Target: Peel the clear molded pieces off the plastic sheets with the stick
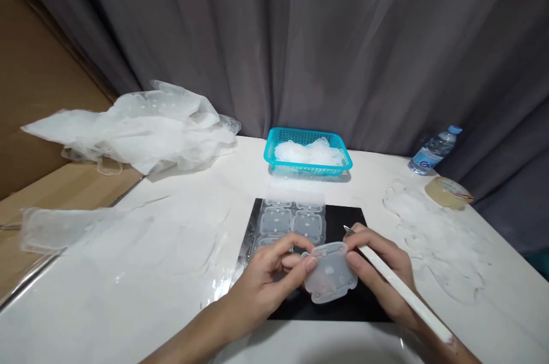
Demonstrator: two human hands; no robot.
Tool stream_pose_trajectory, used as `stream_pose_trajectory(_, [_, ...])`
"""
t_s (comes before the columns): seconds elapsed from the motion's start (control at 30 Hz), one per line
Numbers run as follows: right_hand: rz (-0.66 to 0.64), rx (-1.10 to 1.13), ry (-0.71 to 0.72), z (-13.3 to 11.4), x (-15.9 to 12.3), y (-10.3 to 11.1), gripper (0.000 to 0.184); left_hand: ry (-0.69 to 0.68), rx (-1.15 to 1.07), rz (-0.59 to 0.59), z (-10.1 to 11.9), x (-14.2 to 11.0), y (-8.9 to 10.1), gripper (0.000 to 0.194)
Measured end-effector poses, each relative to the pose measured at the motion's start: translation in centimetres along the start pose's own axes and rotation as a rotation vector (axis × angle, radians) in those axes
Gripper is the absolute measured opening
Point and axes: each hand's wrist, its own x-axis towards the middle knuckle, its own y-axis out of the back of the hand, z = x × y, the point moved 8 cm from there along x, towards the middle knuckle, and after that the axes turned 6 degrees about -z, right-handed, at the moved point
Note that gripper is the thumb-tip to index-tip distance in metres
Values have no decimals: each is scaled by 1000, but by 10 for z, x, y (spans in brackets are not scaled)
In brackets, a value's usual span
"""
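Observation:
My left hand (274,275) pinches the left edge of a translucent plastic piece (332,275) with rounded, notched edges, holding it up over a black mat (343,216). Within my right hand (381,264) lies a white-handled craft knife (407,298), its pointed metal blade sticking out past the fingers to the upper left. The thumb and fingertips of that hand also touch the upper right edge of the piece. Behind my left hand, a translucent sheet (277,221) with several similar shapes lies on the mat, partly hidden by the fingers.
A turquoise basket (269,150) with clear plastic pieces stands at the back. To the left lie crumpled plastic bags (167,130) and clear sheets (141,235). On the right are a water bottle (433,151), a tape roll (448,192) and loose clear plastic scraps (437,238).

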Motion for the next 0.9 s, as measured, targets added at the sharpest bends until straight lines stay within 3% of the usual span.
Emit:
stream_pose_trajectory(0.27, [-1, -20, 26, -7, 2, 1, 10, -8, 46, 22, 0, 1, 5, 32])
stream_pose_trajectory(0.53, [-88, -55, 136, -17, 3, -5, 11, 101, -196, -67, -8, 3, -12, 30])
stream_pose_trajectory(0.73, [-114, -48, 167, -21, 5, -4, 18, 31, -201, -5, -4, 3, -5, 25])
stream_pose_trajectory(0.9, [-90, -57, 185, -24, 6, -4, 11, 12, -191, -39, -4, 3, -4, 22])
